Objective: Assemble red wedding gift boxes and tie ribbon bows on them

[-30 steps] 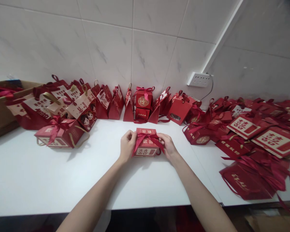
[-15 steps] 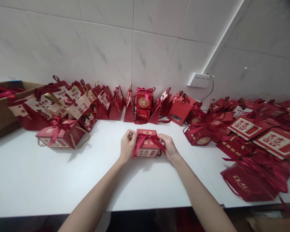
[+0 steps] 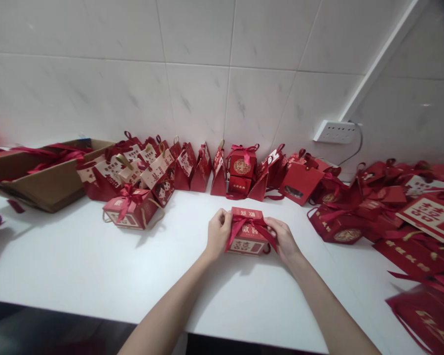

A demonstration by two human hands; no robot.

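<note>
A small red gift box (image 3: 247, 245) with gold and white characters stands on the white table in front of me. A dark red ribbon (image 3: 249, 223) is tied across its top in a bow. On the left side of the bow, my left hand (image 3: 219, 231) is closed in a pinch on the ribbon. My right hand (image 3: 282, 236) pinches the ribbon at the right side, fingers against the box edge. Part of a red cord shows by the box's lower right corner.
A finished-looking bowed gift box (image 3: 129, 209) with rope handles sits to the left. Behind it are an open cardboard box (image 3: 55, 195) of ribbons and a row of red boxes along the tiled wall. More red boxes (image 3: 336, 224) pile up at right, below a power strip (image 3: 334, 132).
The view has swung left, so everything appears farther right and more of the cardboard box shows. Both hands stay at the ribbon on the gift box.
</note>
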